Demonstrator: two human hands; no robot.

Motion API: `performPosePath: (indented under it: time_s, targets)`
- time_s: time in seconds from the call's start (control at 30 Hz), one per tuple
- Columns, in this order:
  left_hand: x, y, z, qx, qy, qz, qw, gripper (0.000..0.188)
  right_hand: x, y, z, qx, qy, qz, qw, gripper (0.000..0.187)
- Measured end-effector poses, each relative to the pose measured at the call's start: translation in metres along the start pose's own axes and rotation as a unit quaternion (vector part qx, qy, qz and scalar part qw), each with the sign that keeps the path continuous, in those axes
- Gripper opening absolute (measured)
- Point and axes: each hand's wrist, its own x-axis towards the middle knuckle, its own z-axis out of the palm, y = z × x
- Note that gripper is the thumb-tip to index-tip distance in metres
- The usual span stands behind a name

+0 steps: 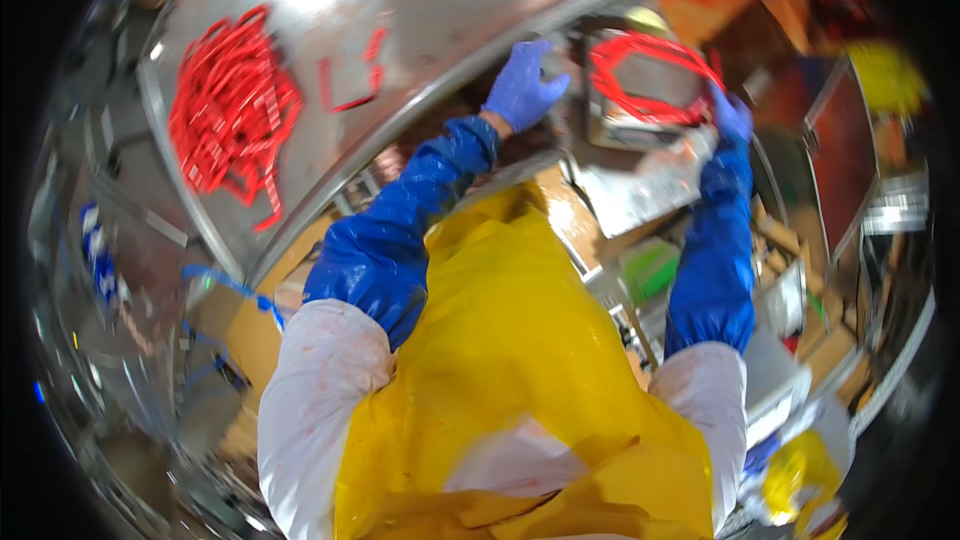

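My left hand [525, 85], in a purple glove, is held over the edge of the metal table, its fingers apart and nothing in them. My right hand [733, 118], gloved the same way, pinches the right end of a loop of thin red strips [650, 48]. The loop lies on or just over a square metal platform [655, 90]; blur hides whether they touch. A tangled heap of similar red strips [232, 110] rests on the metal table [420, 0] at the left. A few short red pieces [352, 100] lie beside the heap.
A shiny sheet or bag [640, 185] hangs below the platform. Cardboard boxes [785, 240] and a green item [650, 268] stand lower down at the right. A reddish panel [842, 155] and yellow material [888, 78] are at the far right. Blue strapping [225, 278] trails below the table's corner.
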Motion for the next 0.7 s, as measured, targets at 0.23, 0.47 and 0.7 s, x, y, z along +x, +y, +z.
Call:
performPosePath:
  time_s: [0.23,0.47,0.7]
  targets:
    - [-0.116,-0.076,-0.246,0.325,0.029,-0.264,0.908,0.04,-0.173,-0.049,0.137,0.041,-0.1,-0.273,0.956,0.027]
    - [-0.187,-0.036,-0.246,-0.011,-0.033,-0.098,0.995,0.024,-0.362,-0.222,0.294,-0.017,-0.324,-0.62,0.715,0.043]
    - [-0.302,0.027,-0.287,0.112,0.072,-0.026,0.991,0.022,-0.446,-0.167,0.333,-0.124,-0.384,-0.687,0.605,0.021]
